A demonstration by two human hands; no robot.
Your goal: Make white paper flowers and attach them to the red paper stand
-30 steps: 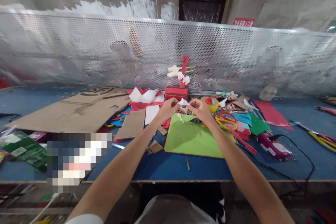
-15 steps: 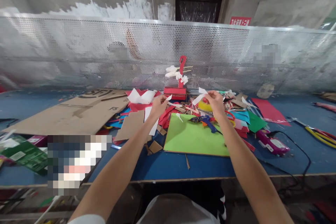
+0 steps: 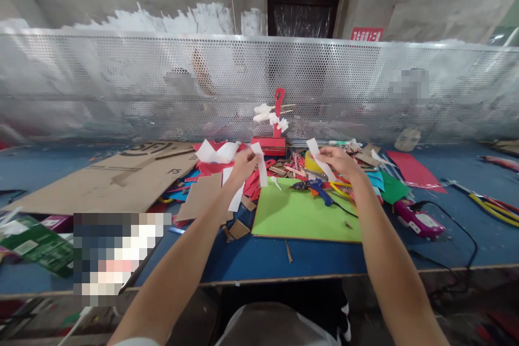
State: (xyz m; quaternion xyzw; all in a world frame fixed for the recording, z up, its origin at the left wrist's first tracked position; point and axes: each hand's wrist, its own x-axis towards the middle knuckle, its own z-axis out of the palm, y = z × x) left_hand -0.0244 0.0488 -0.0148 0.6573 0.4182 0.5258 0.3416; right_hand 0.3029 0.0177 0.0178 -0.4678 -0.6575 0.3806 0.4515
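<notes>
My left hand (image 3: 244, 166) pinches a white paper strip (image 3: 261, 168) that hangs downward. In my right hand (image 3: 338, 161) is another white paper strip (image 3: 320, 161), slanting down to the right; the two strips are apart. Below them lies a green board (image 3: 300, 216) with a blue glue gun (image 3: 320, 190) and a small white-tipped stick (image 3: 276, 183) on it. Behind my hands stands a red stand (image 3: 268, 146) with a hooked upright, where white tufts on thin sticks are attached. A roll of yellow tape (image 3: 312, 162) sits close to my right hand.
A large cardboard sheet (image 3: 97, 178) covers the left of the blue table. To the right are red paper (image 3: 413, 170), a purple device (image 3: 419, 220) with a cord, and yellow-handled pliers (image 3: 492, 208). Paper scraps surround the board. A perforated metal screen (image 3: 344, 86) stands behind.
Both strips have turned from lying more sideways to hanging down at length. My hands have shifted slightly, the right one a little to the right. The view has tilted slightly.
</notes>
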